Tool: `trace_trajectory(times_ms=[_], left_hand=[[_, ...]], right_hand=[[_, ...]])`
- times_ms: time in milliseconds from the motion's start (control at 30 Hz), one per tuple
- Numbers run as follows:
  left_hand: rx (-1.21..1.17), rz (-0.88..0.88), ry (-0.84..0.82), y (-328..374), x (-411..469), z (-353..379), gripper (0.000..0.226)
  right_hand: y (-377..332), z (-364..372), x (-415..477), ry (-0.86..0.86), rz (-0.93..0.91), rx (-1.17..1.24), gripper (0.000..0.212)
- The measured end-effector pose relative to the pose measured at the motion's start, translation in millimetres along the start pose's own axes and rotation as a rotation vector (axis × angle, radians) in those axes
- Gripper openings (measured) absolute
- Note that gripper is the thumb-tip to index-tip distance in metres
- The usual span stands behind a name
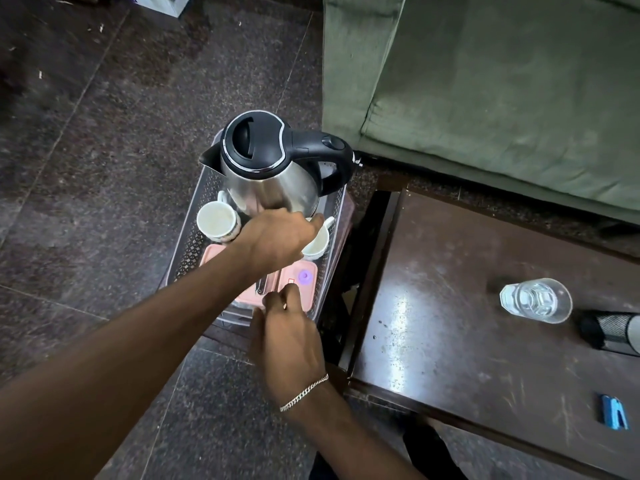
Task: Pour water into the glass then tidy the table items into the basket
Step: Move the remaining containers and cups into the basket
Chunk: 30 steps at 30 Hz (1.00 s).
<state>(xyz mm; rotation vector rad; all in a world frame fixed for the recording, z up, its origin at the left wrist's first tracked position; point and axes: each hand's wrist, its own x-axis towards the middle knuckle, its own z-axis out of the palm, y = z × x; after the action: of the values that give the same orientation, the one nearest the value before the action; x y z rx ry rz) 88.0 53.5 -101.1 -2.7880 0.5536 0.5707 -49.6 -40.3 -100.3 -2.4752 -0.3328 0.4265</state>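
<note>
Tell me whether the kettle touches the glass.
Apart. The head view shows the kettle in the basket, while the glass stands on the table.

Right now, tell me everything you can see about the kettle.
The kettle stands upright in the far end of the perforated basket. Its body looks like brushed steel, with a black lid, closed, a black handle pointing right, and a spout pointing left. A white cup sits close beside its base. The left hand reaches in front of its lower body; whether it touches is unclear.
</note>
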Motion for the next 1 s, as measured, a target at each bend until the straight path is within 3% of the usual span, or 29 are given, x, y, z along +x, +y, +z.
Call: trace_trajectory(times_ms=[333,567,767,1000], left_hand=[[-0.155,-0.015,0.008,-8.7,-2.8,18.3,0.082],[-0.396,0.056,0.313,-34.5,-56.1,28.2,0.075],[-0.772,0.072,0.347,-1.4,-78.3,14.9,0.079],[-1.078,0.171,0.237,138.2,-19.0,9.3,0.064]], right_hand=[[14.7,14.6,-7.1,0.162,0.002,0.121,0.044],[36.7,0.4,-20.2,0.254,-0.004,0.303,0.055],[123.8,-49.3,-49.3,0.398,0.001,0.593,0.065],[292.7,-126.2,-120.0,0.506,0.252,0.36,0.055]])
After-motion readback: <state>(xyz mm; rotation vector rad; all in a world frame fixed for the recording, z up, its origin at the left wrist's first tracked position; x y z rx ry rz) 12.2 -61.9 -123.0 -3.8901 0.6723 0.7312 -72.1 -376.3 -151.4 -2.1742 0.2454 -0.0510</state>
